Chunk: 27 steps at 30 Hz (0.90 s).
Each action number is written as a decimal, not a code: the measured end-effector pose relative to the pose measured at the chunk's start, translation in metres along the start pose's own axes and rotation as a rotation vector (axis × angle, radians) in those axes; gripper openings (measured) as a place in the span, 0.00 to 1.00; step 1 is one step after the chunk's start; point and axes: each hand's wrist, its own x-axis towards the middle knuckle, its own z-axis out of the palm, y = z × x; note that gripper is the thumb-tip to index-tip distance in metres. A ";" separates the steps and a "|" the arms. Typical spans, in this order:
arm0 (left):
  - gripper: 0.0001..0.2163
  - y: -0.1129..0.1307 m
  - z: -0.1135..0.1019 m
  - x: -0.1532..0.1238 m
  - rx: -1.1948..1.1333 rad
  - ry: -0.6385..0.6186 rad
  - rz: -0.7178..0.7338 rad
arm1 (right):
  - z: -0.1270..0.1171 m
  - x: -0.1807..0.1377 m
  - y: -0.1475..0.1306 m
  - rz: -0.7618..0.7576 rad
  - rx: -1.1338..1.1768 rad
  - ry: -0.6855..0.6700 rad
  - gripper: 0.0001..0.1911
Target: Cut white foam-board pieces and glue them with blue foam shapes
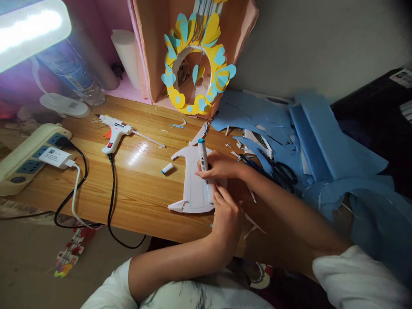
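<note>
My right hand (222,165) is closed around a white marker (202,152) with a teal end, held upright with its tip down at a white foam cutout (195,189). Thin blue lines form a narrow outline on the cutout. Just below, my left hand (227,210) rests with fingers stretched onto the cutout's right side, beside a pale strip near the marker tip. I cannot tell whether that strip is a separate piece. Left of the cutout lies the marker's cap (167,168), white with a blue end. Part of the cutout's right side is hidden by my hands.
A white glue gun (116,131) and a power strip (35,156) with cables occupy the left side. Black scissors (280,169) lie among blue sheets (257,111) and scraps at right. A yellow-and-blue paper wreath (167,79) hangs at the back. A lamp (35,30) glows upper left.
</note>
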 end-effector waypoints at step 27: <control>0.21 0.000 0.001 0.001 -0.089 0.032 -0.032 | -0.009 0.013 0.028 0.075 0.030 0.365 0.14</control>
